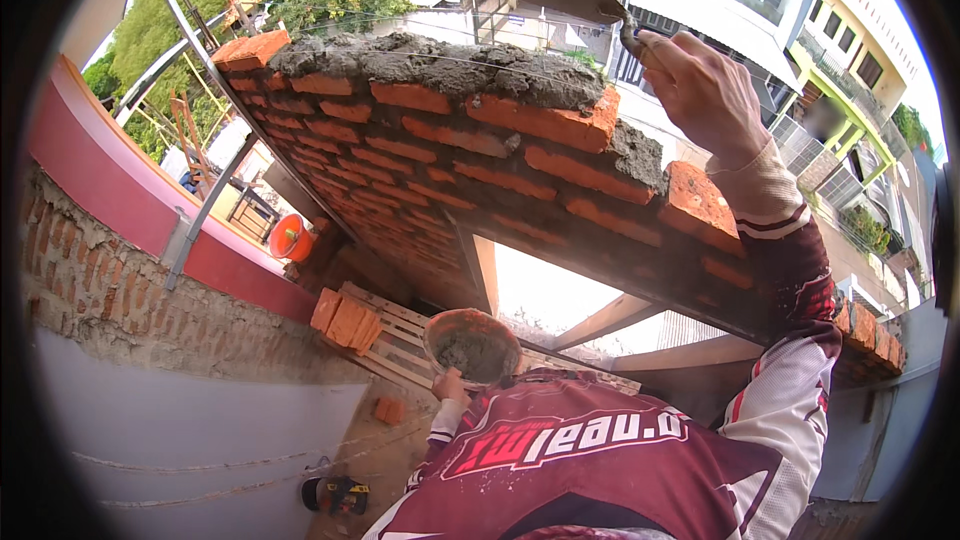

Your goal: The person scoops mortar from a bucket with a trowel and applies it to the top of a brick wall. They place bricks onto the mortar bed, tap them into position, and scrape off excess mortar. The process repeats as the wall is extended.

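My right hand (705, 90), raised over the right part of the brick wall (420, 155), is closed round the handle of a pointed trowel (570, 2). The trowel's blade points left, above the wall's top. Wet grey mortar (400, 65) lies in a rough, lumpy bed along the top bricks, and a single brick (252, 51) sits at its left end. Low in front of me, my left hand (450, 385) grips the near rim of a bucket (431, 332) that holds grey mortar (474, 352). Its fingers are partly hidden at the rim.
The bucket stands by wooden slats (400, 348), with stacked bricks (346, 321) to its left. A window opening with a wooden frame (690, 355) lies below the wall's right part. Farther left are an orange bucket (291, 238) and a metal post (215, 195). Houses stand beyond.
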The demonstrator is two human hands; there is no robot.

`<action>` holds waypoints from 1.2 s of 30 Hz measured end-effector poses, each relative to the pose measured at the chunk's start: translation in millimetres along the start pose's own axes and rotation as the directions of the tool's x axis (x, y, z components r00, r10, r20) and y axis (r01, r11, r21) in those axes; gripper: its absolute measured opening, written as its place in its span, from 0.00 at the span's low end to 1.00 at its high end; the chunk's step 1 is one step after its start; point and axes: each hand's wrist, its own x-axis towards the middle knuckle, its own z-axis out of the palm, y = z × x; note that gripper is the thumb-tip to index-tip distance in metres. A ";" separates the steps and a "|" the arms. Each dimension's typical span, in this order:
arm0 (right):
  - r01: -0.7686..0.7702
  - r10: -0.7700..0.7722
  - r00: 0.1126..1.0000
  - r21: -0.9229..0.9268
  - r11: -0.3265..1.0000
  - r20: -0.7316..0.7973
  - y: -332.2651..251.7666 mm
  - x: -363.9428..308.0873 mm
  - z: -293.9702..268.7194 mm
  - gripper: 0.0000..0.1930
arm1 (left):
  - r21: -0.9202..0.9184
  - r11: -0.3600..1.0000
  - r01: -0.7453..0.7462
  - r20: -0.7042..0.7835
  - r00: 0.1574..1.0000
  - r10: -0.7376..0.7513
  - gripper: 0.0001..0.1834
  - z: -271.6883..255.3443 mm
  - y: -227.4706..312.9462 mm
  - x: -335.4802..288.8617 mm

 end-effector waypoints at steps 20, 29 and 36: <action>-0.160 -0.521 0.431 0.630 0.760 0.737 -297.9 -234.6 271.3 0.16 | -0.400 0.800 -0.447 -0.403 0.870 0.285 0.30 -87.4 160.9 -13.2; -0.215 -0.416 0.447 0.547 0.809 0.791 -268.4 -190.5 244.7 0.18 | -0.521 0.703 -0.483 -0.381 0.869 0.315 0.28 -101.1 199.2 -1.5; -0.830 -0.649 0.166 0.460 0.314 0.743 -290.0 -238.2 249.7 0.15 | -0.665 0.618 -0.418 -0.344 0.907 0.244 0.07 -88.4 200.7 3.1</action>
